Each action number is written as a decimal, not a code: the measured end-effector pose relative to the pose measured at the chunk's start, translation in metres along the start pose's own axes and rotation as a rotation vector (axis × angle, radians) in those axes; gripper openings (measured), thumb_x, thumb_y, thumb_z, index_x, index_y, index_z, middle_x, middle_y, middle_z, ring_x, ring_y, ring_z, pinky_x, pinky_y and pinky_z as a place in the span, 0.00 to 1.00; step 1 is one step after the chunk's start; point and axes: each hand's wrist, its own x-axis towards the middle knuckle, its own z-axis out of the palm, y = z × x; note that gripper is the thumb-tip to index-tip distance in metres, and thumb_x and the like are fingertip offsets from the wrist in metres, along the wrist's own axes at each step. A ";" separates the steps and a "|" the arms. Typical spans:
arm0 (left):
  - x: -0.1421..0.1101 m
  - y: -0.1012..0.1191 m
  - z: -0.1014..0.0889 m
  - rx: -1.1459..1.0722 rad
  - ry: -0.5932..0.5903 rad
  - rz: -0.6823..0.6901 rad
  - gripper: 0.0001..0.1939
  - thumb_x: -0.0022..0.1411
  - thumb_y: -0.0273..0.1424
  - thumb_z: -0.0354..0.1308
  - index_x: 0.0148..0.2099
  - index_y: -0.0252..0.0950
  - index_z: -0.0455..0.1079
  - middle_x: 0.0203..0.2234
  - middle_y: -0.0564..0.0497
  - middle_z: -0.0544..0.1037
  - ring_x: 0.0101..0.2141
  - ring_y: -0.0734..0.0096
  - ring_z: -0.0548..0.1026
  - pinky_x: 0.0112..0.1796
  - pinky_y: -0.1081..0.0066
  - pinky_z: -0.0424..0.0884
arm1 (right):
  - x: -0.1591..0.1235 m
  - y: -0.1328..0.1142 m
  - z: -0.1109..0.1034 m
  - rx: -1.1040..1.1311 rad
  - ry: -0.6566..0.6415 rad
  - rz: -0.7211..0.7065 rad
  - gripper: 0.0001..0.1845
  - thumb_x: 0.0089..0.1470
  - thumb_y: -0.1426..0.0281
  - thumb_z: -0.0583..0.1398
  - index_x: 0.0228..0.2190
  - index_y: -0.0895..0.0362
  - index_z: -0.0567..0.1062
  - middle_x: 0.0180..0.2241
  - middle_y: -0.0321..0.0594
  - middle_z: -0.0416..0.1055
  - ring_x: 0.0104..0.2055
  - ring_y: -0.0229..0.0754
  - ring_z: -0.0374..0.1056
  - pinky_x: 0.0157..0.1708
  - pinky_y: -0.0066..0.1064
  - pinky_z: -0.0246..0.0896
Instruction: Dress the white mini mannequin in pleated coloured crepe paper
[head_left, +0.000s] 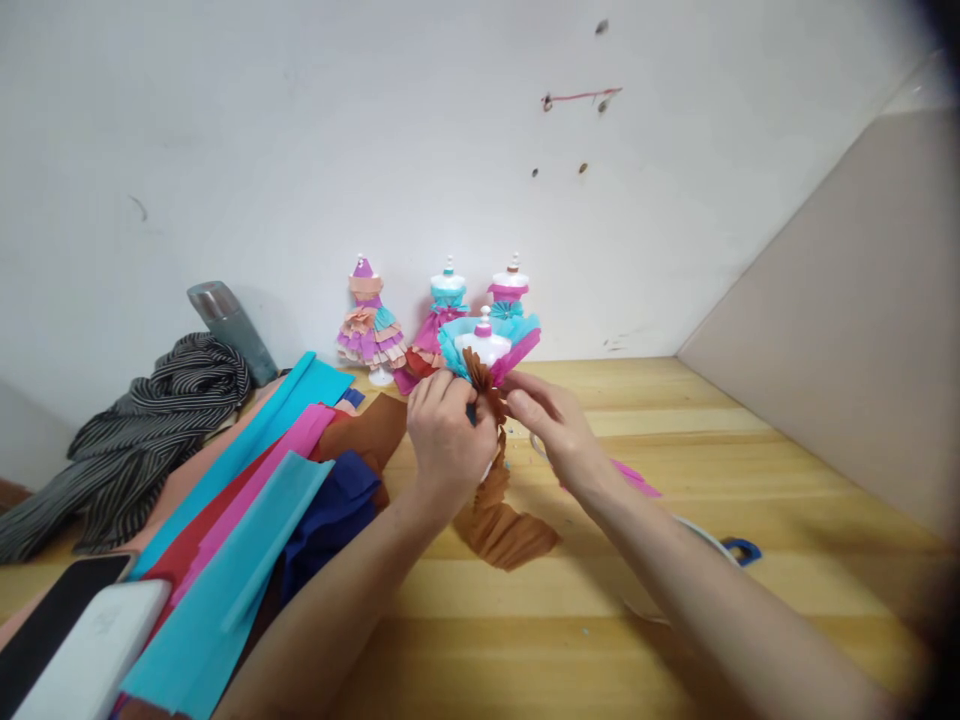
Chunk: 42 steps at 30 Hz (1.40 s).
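Note:
A miniature dress form (486, 345) with a white bust, a pink collar and ruffles of blue and magenta crepe paper stands upright between my hands. My left hand (454, 425) is closed around its waist, gripping gathered brown crepe paper (502, 535) against it. That brown strip runs up the front of the bust, and its loose end trails down toward the table. On the other side, my right hand (555, 430) has thumb and fingers bent in at the gathered paper by the waist. The form's lower part is hidden behind my left hand.
Behind stand more dressed forms, a ruffled one (369, 320) leftmost. Coloured crepe sheets (232, 590), a striped cloth (157, 420), a bottle (236, 330), a phone (64, 610) and a white block-shaped device (97, 640) lie at left. Blue-handled scissors (742, 550) are partly hidden at right.

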 end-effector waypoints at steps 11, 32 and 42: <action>0.000 -0.006 0.003 -0.059 0.013 0.036 0.09 0.54 0.24 0.56 0.24 0.39 0.62 0.23 0.52 0.71 0.29 0.67 0.69 0.33 0.68 0.62 | 0.003 -0.013 0.007 -0.058 0.015 0.060 0.16 0.46 0.64 0.59 0.36 0.60 0.76 0.35 0.43 0.75 0.38 0.48 0.70 0.37 0.35 0.67; 0.001 -0.007 -0.002 -0.086 -0.001 0.042 0.10 0.56 0.25 0.57 0.24 0.38 0.64 0.23 0.53 0.71 0.29 0.69 0.70 0.32 0.70 0.64 | 0.012 0.003 0.011 -0.184 0.159 0.006 0.11 0.46 0.69 0.56 0.31 0.57 0.77 0.29 0.38 0.75 0.34 0.45 0.70 0.36 0.33 0.65; 0.001 -0.006 0.000 -0.150 0.031 0.005 0.10 0.55 0.25 0.58 0.24 0.38 0.62 0.22 0.54 0.71 0.27 0.70 0.70 0.32 0.70 0.64 | 0.015 0.007 0.012 -0.168 0.177 0.013 0.13 0.46 0.68 0.58 0.34 0.59 0.78 0.32 0.43 0.78 0.35 0.47 0.73 0.36 0.35 0.67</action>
